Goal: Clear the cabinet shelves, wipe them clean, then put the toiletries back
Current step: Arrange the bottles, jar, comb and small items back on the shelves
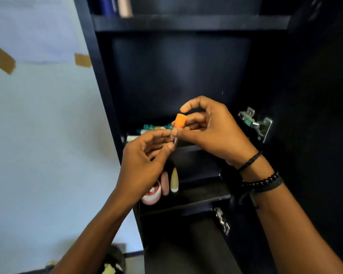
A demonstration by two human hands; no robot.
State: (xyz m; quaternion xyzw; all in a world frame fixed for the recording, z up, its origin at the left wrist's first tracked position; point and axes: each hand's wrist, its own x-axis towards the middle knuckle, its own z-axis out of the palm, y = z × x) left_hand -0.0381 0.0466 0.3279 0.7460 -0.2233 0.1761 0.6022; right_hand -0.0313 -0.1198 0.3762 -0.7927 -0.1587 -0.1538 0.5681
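Observation:
A small tube with an orange cap (179,121) is held upright in front of the dark cabinet (178,76). My right hand (212,131) pinches its upper part just below the cap. My left hand (145,163) grips the lower end between thumb and fingers. Behind the hands, a teal tube and other toiletries (154,127) lie on the middle shelf. On the shelf below stand a pink tube (164,184), a cream bottle (174,179) and a pink-and-white round container (151,195), partly hidden by my left wrist.
The top shelf (186,22) carries a few upright bottles (125,6) at its left. Metal hinges (255,123) sit on the cabinet's right side, with the open door beyond. A pale wall (38,135) with taped paper lies to the left.

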